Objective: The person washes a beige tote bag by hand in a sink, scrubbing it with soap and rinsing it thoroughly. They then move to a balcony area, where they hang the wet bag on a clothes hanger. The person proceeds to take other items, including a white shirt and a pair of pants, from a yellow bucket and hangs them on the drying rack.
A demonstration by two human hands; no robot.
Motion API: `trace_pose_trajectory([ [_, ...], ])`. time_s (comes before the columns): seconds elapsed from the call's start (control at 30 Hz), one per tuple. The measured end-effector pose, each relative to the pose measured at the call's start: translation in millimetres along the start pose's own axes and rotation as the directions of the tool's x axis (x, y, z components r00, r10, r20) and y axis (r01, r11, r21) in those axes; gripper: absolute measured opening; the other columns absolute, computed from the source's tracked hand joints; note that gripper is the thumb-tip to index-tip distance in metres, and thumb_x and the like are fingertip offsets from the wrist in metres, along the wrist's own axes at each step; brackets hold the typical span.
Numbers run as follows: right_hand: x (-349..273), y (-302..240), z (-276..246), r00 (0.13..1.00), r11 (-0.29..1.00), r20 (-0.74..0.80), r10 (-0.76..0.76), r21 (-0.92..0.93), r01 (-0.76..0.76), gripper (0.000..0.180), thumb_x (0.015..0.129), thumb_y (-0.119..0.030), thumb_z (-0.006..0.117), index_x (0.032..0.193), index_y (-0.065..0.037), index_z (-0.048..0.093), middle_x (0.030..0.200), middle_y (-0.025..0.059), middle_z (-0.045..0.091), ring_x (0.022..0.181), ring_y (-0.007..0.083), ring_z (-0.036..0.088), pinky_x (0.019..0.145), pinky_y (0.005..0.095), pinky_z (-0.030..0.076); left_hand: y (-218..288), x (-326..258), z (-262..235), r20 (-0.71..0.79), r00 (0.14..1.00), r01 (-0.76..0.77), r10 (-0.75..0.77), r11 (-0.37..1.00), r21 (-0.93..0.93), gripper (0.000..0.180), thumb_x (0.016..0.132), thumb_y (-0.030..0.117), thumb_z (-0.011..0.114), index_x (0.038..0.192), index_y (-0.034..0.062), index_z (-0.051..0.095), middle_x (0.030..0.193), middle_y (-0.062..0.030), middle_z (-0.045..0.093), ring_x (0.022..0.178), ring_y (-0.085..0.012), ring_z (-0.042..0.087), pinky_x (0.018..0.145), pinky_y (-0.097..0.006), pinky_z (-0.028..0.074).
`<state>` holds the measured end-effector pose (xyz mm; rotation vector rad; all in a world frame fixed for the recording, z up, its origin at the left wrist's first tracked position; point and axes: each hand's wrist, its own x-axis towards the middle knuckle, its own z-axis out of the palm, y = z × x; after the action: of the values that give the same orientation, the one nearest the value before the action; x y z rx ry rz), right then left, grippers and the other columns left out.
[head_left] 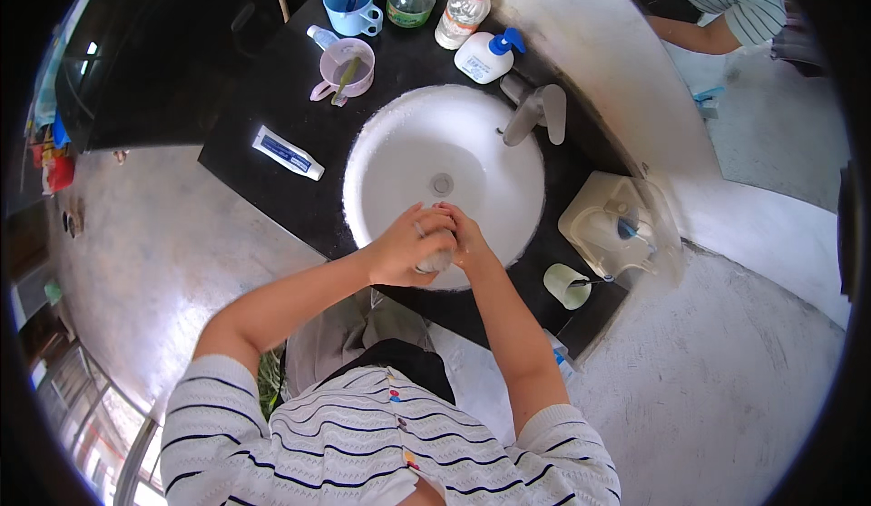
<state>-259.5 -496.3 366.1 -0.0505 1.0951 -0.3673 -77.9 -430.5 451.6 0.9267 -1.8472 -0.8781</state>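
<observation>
Both hands are pressed together over the near rim of the round white sink, right where it meets the front edge of the black countertop. The left hand is curled over the top, with a ring on one finger, and the right hand is cupped against it from the other side. Something small and pale pokes out between the palms at the bottom, maybe a bar of soap or lather, honestly can't tell from this angle. So hands are closed against each other around that pale bit, not apart.

Around the sink: a chrome faucet sits at the back right rim, spout pointing into the bowl. Along the far edge of the counter there's a blue mug with a toothbrush in it, a clear bottle with a green pump, a clear bottle with a red cap, and a white pump bottle with a blue nozzle lying closest to the faucet. A pink cup stands left of the bowl, and a white toothpaste tube lies near the left edge. At the right end there's a cream-coloured box-like holder and a pale green cup near the front right corner.
</observation>
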Motion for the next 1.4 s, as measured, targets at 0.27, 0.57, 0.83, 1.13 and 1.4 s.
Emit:
trace_pose_trajectory([
  [0.27, 68.2, 7.1, -62.8, 0.827, -0.028, 0.027, -0.562, -1.0, 0.013, 0.053, 0.094, -0.028, 0.051, 0.143, -0.017, 0.035, 0.107, 0.0182, 0.06, 0.095, 0.0326, 0.061, 0.082, 0.0439, 0.048, -32.4, -53.6, 57.4, -0.183, 0.241, 0.431, -0.953, 0.274, -0.86, 0.034, 0.084, 0.013, 0.065, 0.114, 0.0042, 0.052, 0.107, -0.0092, 0.061, 0.098, -0.0226, 0.063, 0.084, -0.036, 0.052],
  [0.57, 78.3, 6.8, -36.9, 0.889, -0.335, -0.025, -0.458, -0.921, -0.199, 0.062, 0.091, -0.023, 0.045, 0.148, -0.008, 0.023, 0.093, 0.0205, 0.067, 0.085, 0.0376, 0.065, 0.075, 0.0483, 0.049, -21.6, -43.0, 27.5, -0.076, 0.152, 0.131, -0.985, 0.097, -0.987, 0.044, 0.086, 0.028, 0.066, 0.122, 0.0073, 0.051, 0.112, -0.0081, 0.061, 0.1, -0.0211, 0.063, 0.082, -0.039, 0.053],
  [0.83, 30.2, -13.3, -14.6, 0.903, 0.579, 0.133, -0.408, -0.727, 0.369, 0.056, 0.094, -0.042, 0.048, 0.139, -0.009, 0.043, 0.109, 0.011, 0.06, 0.096, 0.0236, 0.061, 0.078, 0.04, 0.049, -7.0, -27.4, 30.9, 0.007, 0.188, 0.012, -0.982, -0.004, -1.0, 0.049, 0.085, 0.036, 0.065, 0.125, 0.012, 0.049, 0.124, -0.007, 0.054, 0.114, -0.0232, 0.054, 0.091, -0.046, 0.048],
  [1.13, -111.7, 7.4, 88.8, 0.546, 0.461, 0.382, -0.746, -0.297, 0.836, 0.036, 0.085, -0.006, 0.065, 0.116, -0.006, 0.048, 0.119, 0.0109, 0.052, 0.111, 0.0209, 0.052, 0.1, 0.0344, 0.039, 55.4, 19.1, 25.0, -0.225, 0.277, 0.002, -0.934, 0.235, -0.972, 0.036, 0.089, 0.024, 0.062, 0.118, 0.0066, 0.052, 0.117, -0.0071, 0.059, 0.103, -0.0189, 0.058, 0.094, -0.034, 0.045],
  [1.4, -143.3, -13.1, 94.0, 0.831, 0.947, 0.464, -0.307, 0.059, 0.316, 0.029, 0.099, -0.026, 0.043, 0.119, -0.007, 0.05, 0.113, 0.0078, 0.058, 0.106, 0.0222, 0.059, 0.092, 0.0353, 0.049, 144.4, 51.9, -10.4, -0.743, 0.651, 0.223, -0.159, 0.975, -0.012, 0.036, 0.068, 0.009, 0.074, 0.103, 0.0099, 0.063, 0.1, -0.0067, 0.066, 0.092, -0.0235, 0.065, 0.082, -0.03, 0.051],
])
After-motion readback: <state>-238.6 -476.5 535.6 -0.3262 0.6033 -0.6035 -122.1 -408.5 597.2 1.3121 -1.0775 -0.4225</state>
